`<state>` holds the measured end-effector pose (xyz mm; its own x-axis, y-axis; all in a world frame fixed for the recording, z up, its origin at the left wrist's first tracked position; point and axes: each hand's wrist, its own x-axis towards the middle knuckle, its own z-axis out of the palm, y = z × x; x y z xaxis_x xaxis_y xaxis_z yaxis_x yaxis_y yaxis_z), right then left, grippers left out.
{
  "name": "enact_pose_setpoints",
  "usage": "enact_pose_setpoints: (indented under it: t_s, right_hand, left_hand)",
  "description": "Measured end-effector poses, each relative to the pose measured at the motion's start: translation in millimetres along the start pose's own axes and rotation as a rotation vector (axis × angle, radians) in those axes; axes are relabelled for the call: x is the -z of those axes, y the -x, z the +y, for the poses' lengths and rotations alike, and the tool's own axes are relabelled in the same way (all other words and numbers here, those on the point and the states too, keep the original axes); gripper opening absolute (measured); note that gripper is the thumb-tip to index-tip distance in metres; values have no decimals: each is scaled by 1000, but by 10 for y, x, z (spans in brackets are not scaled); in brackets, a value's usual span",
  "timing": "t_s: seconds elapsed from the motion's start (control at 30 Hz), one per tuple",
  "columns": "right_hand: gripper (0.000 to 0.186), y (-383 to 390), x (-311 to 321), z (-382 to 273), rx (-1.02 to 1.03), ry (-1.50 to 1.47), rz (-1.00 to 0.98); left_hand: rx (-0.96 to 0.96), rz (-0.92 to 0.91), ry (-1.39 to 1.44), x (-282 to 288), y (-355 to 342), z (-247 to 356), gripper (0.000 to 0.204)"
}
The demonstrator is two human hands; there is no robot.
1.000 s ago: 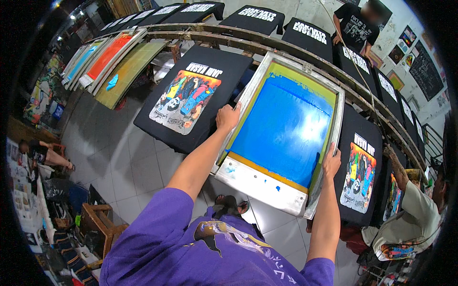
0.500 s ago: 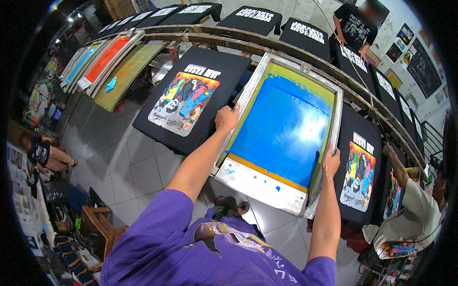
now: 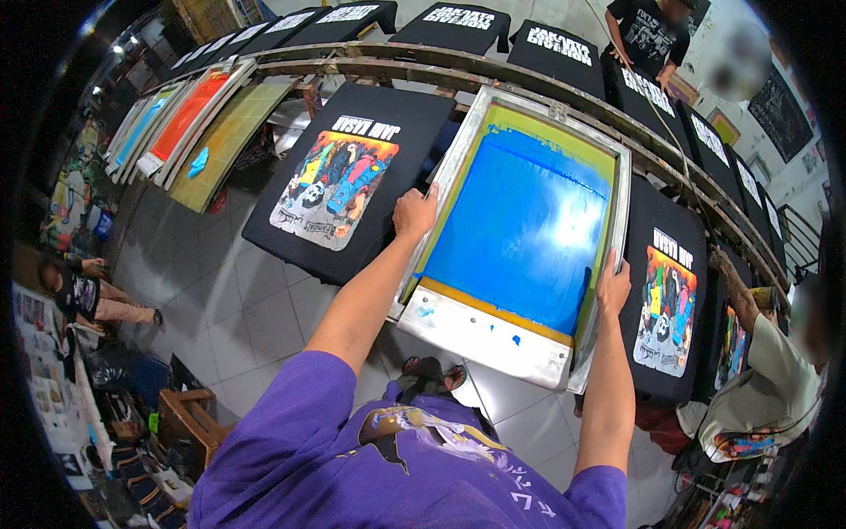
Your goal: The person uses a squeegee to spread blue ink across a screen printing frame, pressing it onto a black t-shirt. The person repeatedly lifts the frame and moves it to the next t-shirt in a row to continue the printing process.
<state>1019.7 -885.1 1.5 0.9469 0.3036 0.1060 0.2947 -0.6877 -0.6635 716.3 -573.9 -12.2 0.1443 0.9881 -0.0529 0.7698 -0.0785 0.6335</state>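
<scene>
A metal-framed printing screen (image 3: pixel 480 331) lies between two black shirts, its olive mesh largely covered with glossy blue ink (image 3: pixel 502 229) and a white metal bar along the near end. My left hand (image 3: pixel 414 210) is closed on the screen's left rail, beside the black shirt (image 3: pixel 410 128) with a colourful printed picture. My right hand (image 3: pixel 613 280) grips the right rail, next to another black shirt (image 3: pixel 665 203) with the same print. Whether the screen rests on a board beneath is hidden.
More screens (image 3: pixel 194 115) lean at upper left. A row of black shirts (image 3: pixel 555 75) runs behind wooden rails (image 3: pixel 397 66). Co-workers stand at the back right (image 3: pixel 648 35), right (image 3: pixel 758 388) and left (image 3: pixel 106 304). A wooden stool (image 3: pixel 203 423) is at lower left on the tiled floor.
The screen and both my hands appear slightly higher in the picture, with the surroundings shifted too. The co-worker at left has stepped rightward. My grip looks the same.
</scene>
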Motion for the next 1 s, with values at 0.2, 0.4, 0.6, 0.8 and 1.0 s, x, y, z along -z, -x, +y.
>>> enact_pose_setpoints:
  t_s: [0.2,0.4,0.6,0.8,1.0]
  right_hand:
    - [83,22,35,-64,-32,-2,-20]
    - [84,-6,73,-18,-100,6,-32]
    - [86,-12,83,-74,-178,84,-81]
    - [84,-21,83,12,-131,17,-56]
    - [82,-13,85,0,-151,-15,-60]
  left_hand:
    - [-21,-16,-62,-11,-49,-37,65]
    - [-90,25,-55,-45,-37,-2,67]
    - [-127,57,-62,-81,-83,-119,69]
    - [-141,55,-97,-150,-156,-122,73]
    - [-143,51,-120,-135,-144,-103,78]
